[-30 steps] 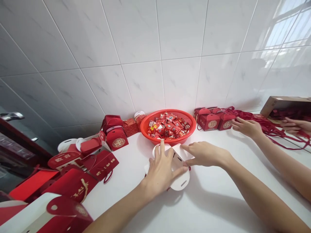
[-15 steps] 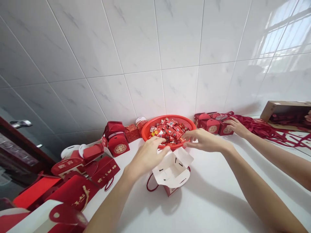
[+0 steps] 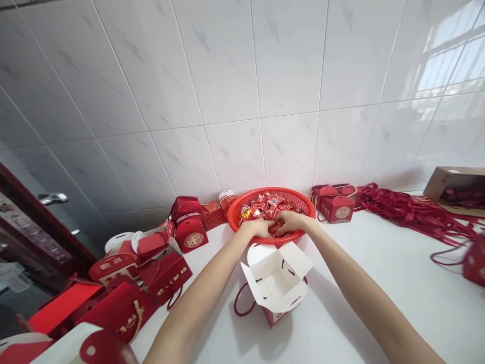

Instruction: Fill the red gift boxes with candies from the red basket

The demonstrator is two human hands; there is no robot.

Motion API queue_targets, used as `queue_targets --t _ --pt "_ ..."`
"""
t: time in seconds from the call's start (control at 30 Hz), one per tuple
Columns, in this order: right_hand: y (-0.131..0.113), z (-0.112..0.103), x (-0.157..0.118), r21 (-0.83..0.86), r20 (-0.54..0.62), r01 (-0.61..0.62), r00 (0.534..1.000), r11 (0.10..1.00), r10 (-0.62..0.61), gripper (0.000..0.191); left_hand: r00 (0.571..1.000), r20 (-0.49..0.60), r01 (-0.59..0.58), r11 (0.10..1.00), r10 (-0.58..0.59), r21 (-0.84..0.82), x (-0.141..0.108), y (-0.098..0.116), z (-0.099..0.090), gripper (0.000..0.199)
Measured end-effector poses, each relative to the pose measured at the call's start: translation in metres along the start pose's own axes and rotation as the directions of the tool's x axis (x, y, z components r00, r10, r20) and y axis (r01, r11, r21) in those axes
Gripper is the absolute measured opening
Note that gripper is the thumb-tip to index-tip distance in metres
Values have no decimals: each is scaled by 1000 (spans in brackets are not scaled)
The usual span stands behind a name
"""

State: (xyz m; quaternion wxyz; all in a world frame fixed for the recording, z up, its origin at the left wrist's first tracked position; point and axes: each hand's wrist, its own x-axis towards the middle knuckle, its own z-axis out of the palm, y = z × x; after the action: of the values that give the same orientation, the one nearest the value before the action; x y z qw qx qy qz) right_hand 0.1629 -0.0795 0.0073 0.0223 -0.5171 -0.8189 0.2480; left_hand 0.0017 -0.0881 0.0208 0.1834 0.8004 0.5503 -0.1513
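Status: box (image 3: 278, 278) is formed and standing on the table (image 3: 401, 268), right in front of me, between my forearms. Flaps splayed, white inside facing up, no candy (image 3: 276, 200) visible in it. Cord (image 3: 235, 302) attached, looped out on its left. So forming looks done; nothing in, nothing shut. I'd call this one early.

Both hands are in the near side of the basket (image 3: 232, 215), on the candy. Left hand (image 3: 263, 228): fingers bent down into the pile, tips buried, can't tell if it's pinching any. Right hand (image 3: 290, 222): curled beside it, same story, grip hidden.

Around: shut boxes (image 3: 337, 208) just right of the basket by the wall (image 3: 288, 76), then a heap of ribbons (image 3: 401, 207) and a carton (image 3: 435, 182). Left pile (image 3: 170, 275) is mixed, some lids closed, some gaping. Another red box (image 3: 475, 260) cut off at the right edge.

In the way: not much. Rear flaps sit close under the basket's rim; can't tell if they touch. Left pile could crowd my left elbow.
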Motion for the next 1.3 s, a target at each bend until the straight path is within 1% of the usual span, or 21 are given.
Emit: queue_targets --t 0.07,0.13,0.23,0.3,0.37,0.5,0.53,0.6,0.63,0.7,0.77,0.8,0.83,0.93,1.03,1.1,1.17,1.23,1.3 --pt "-2 1 0 -63 -12 -64 998 996 63 53 1000 -29 1 1000 0 31 6 -1 5 77" --pt "-3 3 1 -107 1 -77 997 991 78 58 999 -39 -37 999 38 35 11 -3 9 71" --pt "-2 6 3 -114 11 -15 1000 993 16 49 991 -61 -116 993 116 -1 16 -6 11 57" --pt "1 8 4 -86 18 45 999 995 -43 40 989 -83 -128 991 124 -36 17 -7 13 51" --pt "4 9 5 -49 7 76 997 996 -76 34 989 -97 -118 990 110 -74 16 -7 14 48" --pt "10 11 4 -3 -80 107 991 994 -106 28 983 -166 -95 987 72 -133 16 -9 19 46" --pt "12 11 3 36 -111 115 988 993 -111 24 978 -198 -93 983 61 -160 18 -10 20 46" --pt "16 12 4 166 -208 126 974 978 -90 13 956 -292 -112 961 35 -252 21 -13 22 46" --pt "18 13 4 252 -263 132 963 959 -64 10 937 -347 -144 940 29 -310 24 -15 23 46" --pt "23 14 6 432 -341 163 940 887 -6 16 886 -463 -243 873 22 -423 29 -19 25 48" --pt "27 15 7 566 -368 211 930 797 15 22 836 -549 -340 786 1 -517 34 -22 25 47" --pt "28 15 8 606 -378 233 926 761 17 24 820 -572 -375 739 -17 -559 35 -23 25 45" --pt "28 15 8 625 -396 251 918 739 23 25 811 -584 -398 692 -42 -602 36 -24 25 43" --pt "27 13 7 635 -475 287 877 717 69 26 805 -584 -445 546 -103 -710 35 -25 23 34" --pt "25 11 5 649 -509 295 853 701 113 25 787 -600 -497 427 -146 -755 32 -25 22 28" --pt "24 11 5 662 -505 287 854 692 129 22 763 -618 -524 378 -190 -763 31 -26 21 27" --pt "24 11 4 658 -496 282 860 698 119 19 728 -644 -560 340 -234 -756 31 -27 21 27" --pt "24 12 3 628 -482 298 874 718 58 17 689 -681 -607 314 -250 -730 31 -28 21 25" --pt "23 12 2 601 -454 339 890 724 -40 20 651 -722 -652 315 -234 -690 31 -28 21 23"
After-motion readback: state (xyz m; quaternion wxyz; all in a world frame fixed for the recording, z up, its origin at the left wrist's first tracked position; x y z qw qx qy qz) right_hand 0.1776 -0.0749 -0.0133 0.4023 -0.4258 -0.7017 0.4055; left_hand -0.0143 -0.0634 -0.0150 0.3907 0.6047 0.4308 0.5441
